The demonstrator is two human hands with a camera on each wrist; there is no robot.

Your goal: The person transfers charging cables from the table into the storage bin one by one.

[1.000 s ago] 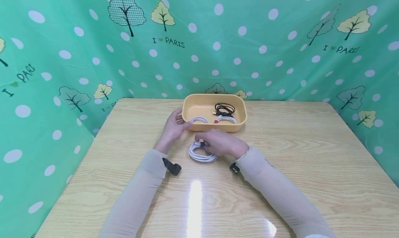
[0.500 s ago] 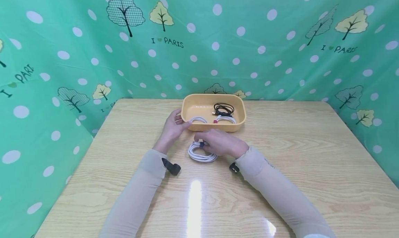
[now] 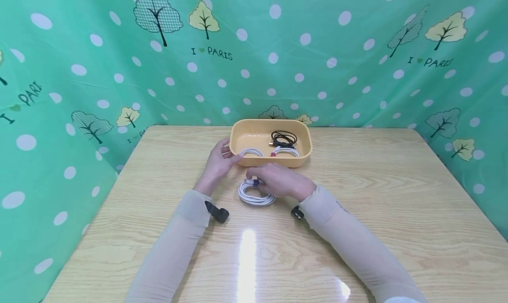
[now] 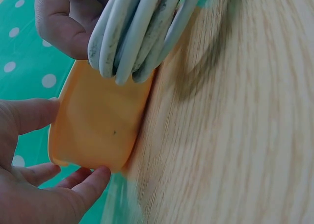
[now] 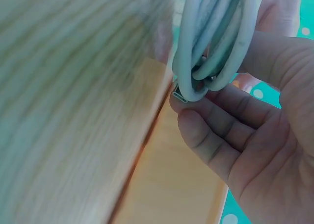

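A coiled white charging cable with a dark blue tie hangs just in front of the yellow storage box in the head view. My right hand pinches the coil at its upper right side. A metal plug end shows beside the fingertips in the right wrist view. My left hand holds the box's left front corner, the thumb at the rim and the fingers against the end wall. The coil covers part of the box in the left wrist view.
Inside the box lie a black cable coil, a white coil with a red tie at the front right, and another white coil at the front left. Polka-dot green cloth stands behind the wooden table.
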